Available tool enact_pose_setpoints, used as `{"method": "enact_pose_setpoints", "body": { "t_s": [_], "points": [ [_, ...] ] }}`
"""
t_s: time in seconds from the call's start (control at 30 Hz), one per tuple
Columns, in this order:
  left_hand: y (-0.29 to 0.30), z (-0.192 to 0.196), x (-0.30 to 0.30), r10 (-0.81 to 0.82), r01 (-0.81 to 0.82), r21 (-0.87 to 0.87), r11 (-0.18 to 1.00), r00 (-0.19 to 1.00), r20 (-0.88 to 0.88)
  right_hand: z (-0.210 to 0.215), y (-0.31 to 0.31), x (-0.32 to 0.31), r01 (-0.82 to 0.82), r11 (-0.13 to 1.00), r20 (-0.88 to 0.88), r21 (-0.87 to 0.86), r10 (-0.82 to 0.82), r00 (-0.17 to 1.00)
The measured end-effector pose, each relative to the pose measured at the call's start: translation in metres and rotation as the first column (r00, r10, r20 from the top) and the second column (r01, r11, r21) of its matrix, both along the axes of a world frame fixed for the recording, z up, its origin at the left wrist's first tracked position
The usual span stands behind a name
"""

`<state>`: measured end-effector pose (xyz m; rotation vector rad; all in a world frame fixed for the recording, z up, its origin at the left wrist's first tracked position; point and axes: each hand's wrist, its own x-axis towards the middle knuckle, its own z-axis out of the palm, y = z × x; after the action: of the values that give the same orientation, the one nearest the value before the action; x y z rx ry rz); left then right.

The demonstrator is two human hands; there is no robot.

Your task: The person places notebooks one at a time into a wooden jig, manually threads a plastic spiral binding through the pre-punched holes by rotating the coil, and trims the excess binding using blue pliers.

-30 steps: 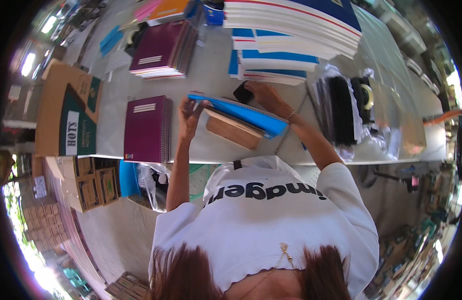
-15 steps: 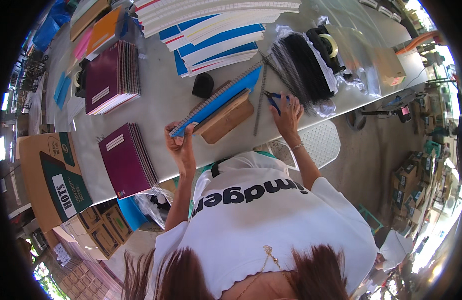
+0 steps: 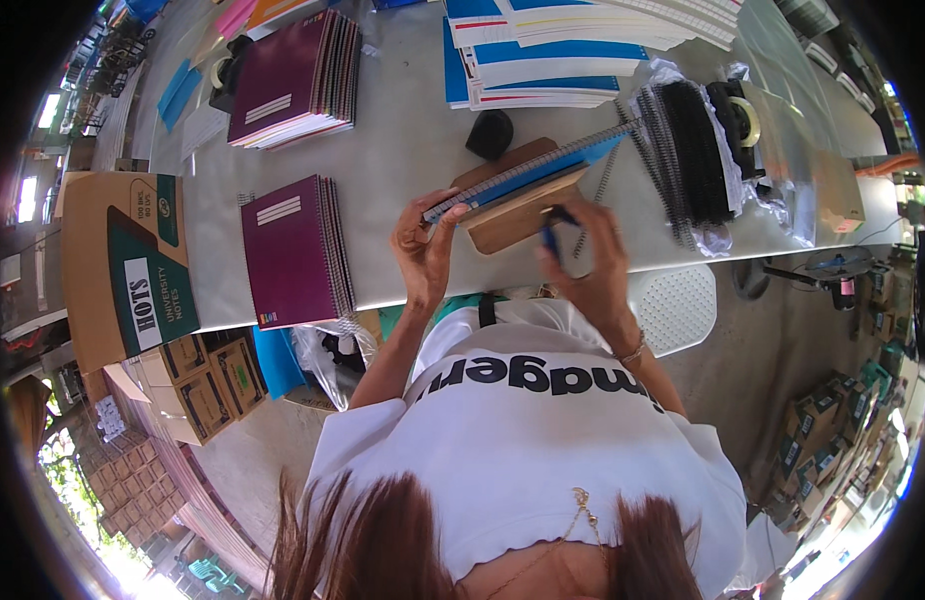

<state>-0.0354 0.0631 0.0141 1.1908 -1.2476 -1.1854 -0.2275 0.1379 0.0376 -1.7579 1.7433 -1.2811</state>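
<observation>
A blue-covered notebook (image 3: 588, 155) with a wire spiral along its upper edge leans on a wooden stand (image 3: 513, 222). My left hand (image 3: 424, 250) pinches the notebook's left end, with the thumb in front and fingers behind. Just right of the stand, my right hand (image 3: 601, 270) is curled around small pliers with blue handles (image 3: 551, 240). Their dark jaws point toward the stand's front face, and the fingers partly hide them. A loose wire coil (image 3: 609, 170) lies on the table behind that hand.
Maroon spiral notebooks (image 3: 288, 255) are stacked at left, beside a cardboard box (image 3: 123, 265). Blue-and-white books (image 3: 548, 75) are piled at the back. Black binding coils (image 3: 695, 150) and a tape dispenser (image 3: 740, 120) sit at right. A dark block (image 3: 490, 134) stands behind the notebook.
My right hand has lifted the pliers off the table and brought them left, close to the stand. My left hand still holds the notebook's end. The whole view has shifted.
</observation>
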Motion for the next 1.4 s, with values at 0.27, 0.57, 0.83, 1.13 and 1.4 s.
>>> {"method": "enact_pose_setpoints", "body": {
  "t_s": [0.27,0.57,0.83,1.13,1.4],
  "points": [
    [0.000,0.002,0.005,-0.028,0.028,0.030,0.999,1.000,0.011,0.001,-0.013,0.051,-0.161,0.987,-0.173,-0.003,0.158,0.972],
    [0.002,-0.009,0.007,-0.041,0.052,-0.162,0.985,0.997,0.071,-0.005,-0.012,0.063,-0.119,0.992,-0.141,-0.045,0.111,0.984],
    [0.006,-0.015,0.009,-0.047,0.050,-0.217,0.975,0.999,0.018,0.032,-0.012,0.050,-0.793,0.546,0.963,0.270,-0.160,0.218],
    [0.009,0.002,0.011,-0.058,0.197,-0.343,0.918,0.925,0.375,-0.065,0.011,-0.083,-0.208,0.901,0.224,0.381,0.129,0.966],
    [0.003,0.029,0.015,0.066,0.084,-0.375,0.923,0.926,0.371,-0.161,0.017,-0.172,0.332,0.941,-0.650,0.066,-0.212,0.730]
  ]
}}
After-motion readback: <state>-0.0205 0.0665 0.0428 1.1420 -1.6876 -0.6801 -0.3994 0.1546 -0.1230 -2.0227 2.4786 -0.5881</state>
